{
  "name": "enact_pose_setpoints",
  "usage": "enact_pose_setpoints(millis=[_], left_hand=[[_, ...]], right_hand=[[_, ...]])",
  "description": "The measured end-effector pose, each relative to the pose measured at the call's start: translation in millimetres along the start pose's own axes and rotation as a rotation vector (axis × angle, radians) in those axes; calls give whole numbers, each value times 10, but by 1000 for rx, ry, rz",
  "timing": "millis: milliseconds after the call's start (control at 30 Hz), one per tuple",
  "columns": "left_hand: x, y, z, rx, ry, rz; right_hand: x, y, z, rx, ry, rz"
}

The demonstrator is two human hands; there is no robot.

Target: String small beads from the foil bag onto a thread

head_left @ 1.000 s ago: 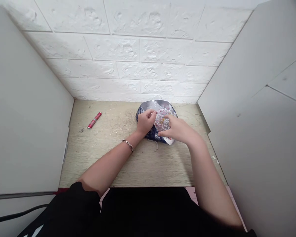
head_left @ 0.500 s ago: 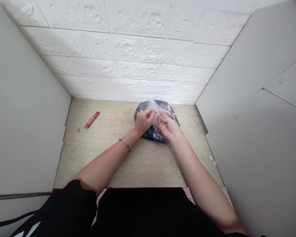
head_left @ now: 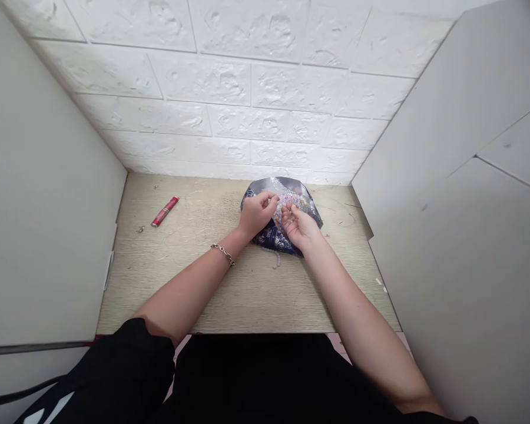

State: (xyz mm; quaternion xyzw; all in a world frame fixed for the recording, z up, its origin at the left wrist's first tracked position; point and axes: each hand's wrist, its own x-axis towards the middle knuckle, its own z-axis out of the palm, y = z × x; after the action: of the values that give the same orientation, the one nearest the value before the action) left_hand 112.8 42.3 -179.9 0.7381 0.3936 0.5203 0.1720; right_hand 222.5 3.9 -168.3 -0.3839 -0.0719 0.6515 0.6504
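Observation:
A dark blue patterned pouch [head_left: 271, 239] lies near the wall, with small shiny, multicoloured beads [head_left: 294, 197] heaped on or in its clear middle part. Over the left side of the pouch, my left hand [head_left: 257, 213] is closed in a pinch, thumb against forefinger; whatever it holds is too small to make out. My right hand [head_left: 300, 227] is above the right side, palm turned up and fingers curled in, close to the left fingertips. Its grip is also too small to name. A short string of pale beads [head_left: 277, 259] pokes out at the pouch's front edge.
A red tube-shaped packet [head_left: 165, 212] lies at the left of the wooden table [head_left: 194, 294]. Beside it is a small metallic bit [head_left: 141, 228]. A white brick-patterned wall [head_left: 229, 82] stands behind, with grey panels left [head_left: 48, 176] and right [head_left: 459, 247].
The right fingers have curled in more, and the thumb has drawn closer to them. My left hand keeps its pinch in nearly the same place. The pouch stays put.

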Motion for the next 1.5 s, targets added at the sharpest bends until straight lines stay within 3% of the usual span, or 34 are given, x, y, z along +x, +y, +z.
enact_pose_setpoints(millis=[200,467,700,933,1133,1333,1500], left_hand=[[-2,25,10,27,-43,0],[0,36,0,96,-116,58],[16,102,-54,23,-237,119],[-19,161,-6,370,-398,262],[-6,181,13,504,-422,220],[8,215,5,298,-417,128],[16,186,9,1,-401,-27]], right_hand=[[-17,-24,15,-32,-57,40],[3,20,7,-15,-40,-82],[35,25,-3,14,-34,-135],[86,35,-21,-87,-52,-163],[36,12,6,-137,-56,-236],[1,8,33,-225,-63,-263],[0,-36,15,-36,-44,-107]])
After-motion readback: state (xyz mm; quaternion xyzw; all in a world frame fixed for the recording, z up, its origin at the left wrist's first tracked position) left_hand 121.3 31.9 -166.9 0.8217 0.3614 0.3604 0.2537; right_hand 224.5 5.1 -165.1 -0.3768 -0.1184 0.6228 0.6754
